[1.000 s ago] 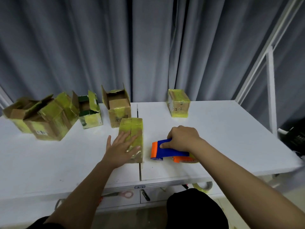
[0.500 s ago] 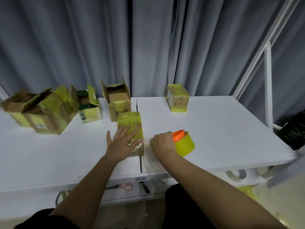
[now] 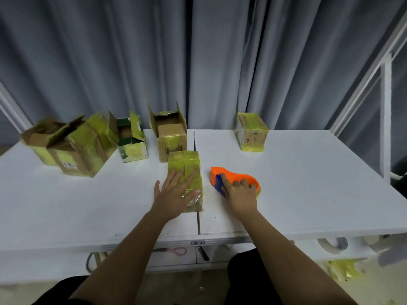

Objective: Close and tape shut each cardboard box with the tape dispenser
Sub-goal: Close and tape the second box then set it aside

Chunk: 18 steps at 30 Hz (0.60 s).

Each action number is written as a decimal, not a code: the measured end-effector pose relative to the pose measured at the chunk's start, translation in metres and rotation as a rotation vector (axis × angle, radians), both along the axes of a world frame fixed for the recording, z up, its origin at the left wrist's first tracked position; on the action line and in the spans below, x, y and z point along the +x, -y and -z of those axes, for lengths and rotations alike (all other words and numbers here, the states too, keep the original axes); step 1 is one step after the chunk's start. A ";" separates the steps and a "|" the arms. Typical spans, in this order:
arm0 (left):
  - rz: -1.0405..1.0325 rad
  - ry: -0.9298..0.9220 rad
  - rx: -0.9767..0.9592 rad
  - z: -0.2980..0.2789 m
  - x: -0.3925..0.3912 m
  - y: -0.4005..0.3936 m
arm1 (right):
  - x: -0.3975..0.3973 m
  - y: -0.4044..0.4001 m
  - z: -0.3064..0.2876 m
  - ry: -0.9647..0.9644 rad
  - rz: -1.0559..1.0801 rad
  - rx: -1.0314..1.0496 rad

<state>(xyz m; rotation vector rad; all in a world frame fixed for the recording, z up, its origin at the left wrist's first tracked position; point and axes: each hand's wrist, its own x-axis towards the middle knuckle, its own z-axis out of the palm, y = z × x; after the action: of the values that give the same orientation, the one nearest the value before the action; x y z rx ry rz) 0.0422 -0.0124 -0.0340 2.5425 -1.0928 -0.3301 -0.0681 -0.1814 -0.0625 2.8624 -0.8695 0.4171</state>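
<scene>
Head view: the left hand [image 3: 176,195] lies flat, fingers straight, pressing the top of a closed box [image 3: 186,170] wrapped in yellow tape, which sits near the middle seam of the white counter [image 3: 308,183]. Just beside it on the right, the right hand [image 3: 239,194] grips the orange and blue dispenser [image 3: 229,176], fingers curled over its body, and the dispenser rests on the counter apart from the box. Behind stand four open boxes [image 3: 169,137] in a row to the left and one sealed box [image 3: 251,134] at the back right. Grey curtains [image 3: 198,62] hang behind the counter, with a white frame [image 3: 385,117] at right.
</scene>
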 end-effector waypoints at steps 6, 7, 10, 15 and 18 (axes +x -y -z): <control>-0.020 0.022 -0.003 0.004 0.001 -0.001 | 0.001 -0.041 -0.030 0.552 -0.186 0.692; -0.021 0.022 -0.008 0.005 0.001 0.000 | -0.001 -0.053 -0.035 0.649 -0.199 0.950; -0.023 0.003 -0.035 0.005 -0.001 0.001 | -0.004 -0.082 -0.024 0.701 -0.192 1.218; -0.034 0.026 -0.034 0.006 -0.001 0.002 | 0.006 -0.100 -0.002 0.714 -0.163 1.347; -0.041 0.016 -0.033 0.006 0.000 0.004 | 0.009 -0.096 -0.009 0.671 -0.176 1.405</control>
<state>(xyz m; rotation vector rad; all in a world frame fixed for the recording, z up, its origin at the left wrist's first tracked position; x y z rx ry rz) 0.0420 -0.0161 -0.0400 2.5388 -1.0415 -0.2790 -0.0591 -0.0850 -0.0531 4.1595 -1.4122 1.2462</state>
